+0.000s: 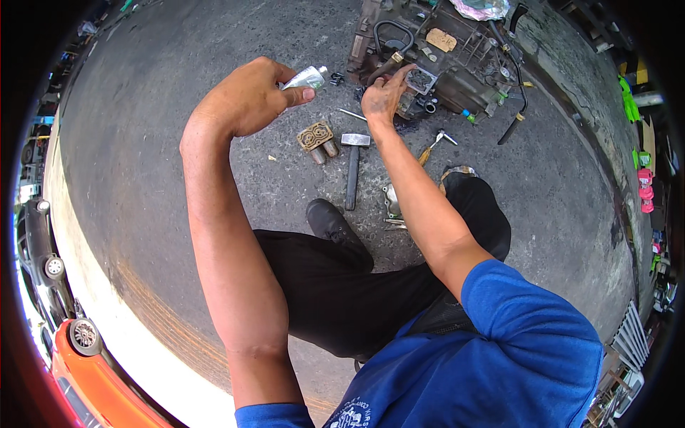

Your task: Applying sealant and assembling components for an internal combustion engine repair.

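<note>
A small silvery tube (308, 76) is gripped in the closed left hand (250, 96), raised clear of the ground with its nozzle turned right toward the work. The right hand (384, 93) is pressed fingertips-first against a square port on the grimy gearbox housing (446, 60) at the far side, holding nothing. A hammer (353, 167) and a brown valve block (316, 139) are laid just near of it on the asphalt (157, 143), within reach.
</note>
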Demonstrator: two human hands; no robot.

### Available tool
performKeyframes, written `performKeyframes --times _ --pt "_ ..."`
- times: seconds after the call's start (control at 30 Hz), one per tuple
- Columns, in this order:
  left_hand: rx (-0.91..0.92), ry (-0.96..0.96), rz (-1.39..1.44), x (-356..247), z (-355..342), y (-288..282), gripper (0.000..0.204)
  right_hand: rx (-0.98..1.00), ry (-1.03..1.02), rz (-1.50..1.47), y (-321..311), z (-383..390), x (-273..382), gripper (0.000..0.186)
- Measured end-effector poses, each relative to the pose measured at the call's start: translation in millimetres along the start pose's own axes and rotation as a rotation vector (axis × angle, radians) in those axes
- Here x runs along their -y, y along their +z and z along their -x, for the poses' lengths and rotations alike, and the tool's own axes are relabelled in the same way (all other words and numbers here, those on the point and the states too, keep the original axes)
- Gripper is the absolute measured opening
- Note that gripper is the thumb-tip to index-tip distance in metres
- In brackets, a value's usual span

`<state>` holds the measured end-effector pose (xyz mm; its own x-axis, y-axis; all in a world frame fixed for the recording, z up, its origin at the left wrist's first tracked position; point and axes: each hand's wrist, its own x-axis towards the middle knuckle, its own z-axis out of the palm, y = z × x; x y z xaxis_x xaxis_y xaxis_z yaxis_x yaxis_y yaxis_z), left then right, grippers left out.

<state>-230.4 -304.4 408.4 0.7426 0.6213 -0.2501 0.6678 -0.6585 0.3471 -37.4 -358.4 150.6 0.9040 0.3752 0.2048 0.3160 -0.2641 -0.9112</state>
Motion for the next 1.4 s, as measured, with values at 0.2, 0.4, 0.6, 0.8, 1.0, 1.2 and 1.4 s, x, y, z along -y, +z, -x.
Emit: performKeyframes --times 0.2,0.4,0.6,0.8,1.0,1.2,1.4 --pt "-0.037 -0.004 -0.012 -1 1 3 0.056 -0.021 0.086 -0.119 -6 1 -2 0.088" --pt "-0.016 -0.014 -0.023 0 -1 3 0.057 0.014 0.043 -0.044 1 -2 -1 0.089" --pt "-0.037 0.010 -0.011 1 -1 5 0.057 0.055 0.087 -0.139 -2 1 -4 0.090" --pt "0.002 -0.014 -0.031 0 -3 4 0.056 0.010 0.006 0.018 4 -3 -1 0.087" --pt "-0.030 0.014 -0.044 -1 -2 4 0.052 0.172 -0.055 0.198 -23 7 -2 0.090" --pt "-0.102 0.029 -0.041 1 -3 9 0.053 0.210 -0.167 0.448 -43 2 -12 0.098" --pt "-0.096 0.015 -0.041 2 -3 11 0.055 0.224 -0.269 0.646 -44 1 -28 0.104"
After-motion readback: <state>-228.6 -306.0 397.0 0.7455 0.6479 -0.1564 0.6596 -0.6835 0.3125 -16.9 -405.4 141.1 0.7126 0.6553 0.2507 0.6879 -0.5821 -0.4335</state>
